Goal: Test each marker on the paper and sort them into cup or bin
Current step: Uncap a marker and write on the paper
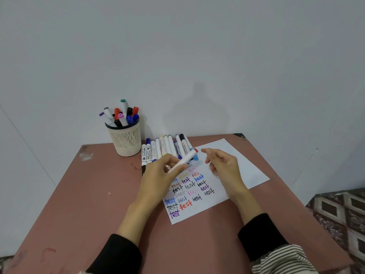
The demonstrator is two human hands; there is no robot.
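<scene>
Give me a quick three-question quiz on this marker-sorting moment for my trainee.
1. True or false: the left hand holds a white marker.
2. Where does the cup stand relative to the paper: A) at the table's far left, B) on the paper, C) at the near right?
3. Which word is written repeatedly on the paper?

Key: 1 true; 2 A; 3 test. The right hand holds nothing.

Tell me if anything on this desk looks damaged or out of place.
Only the table looks worn: paint is chipped off near its far left corner and at the far right corner. The markers lie in a tidy row, and the cup stands upright.
</scene>
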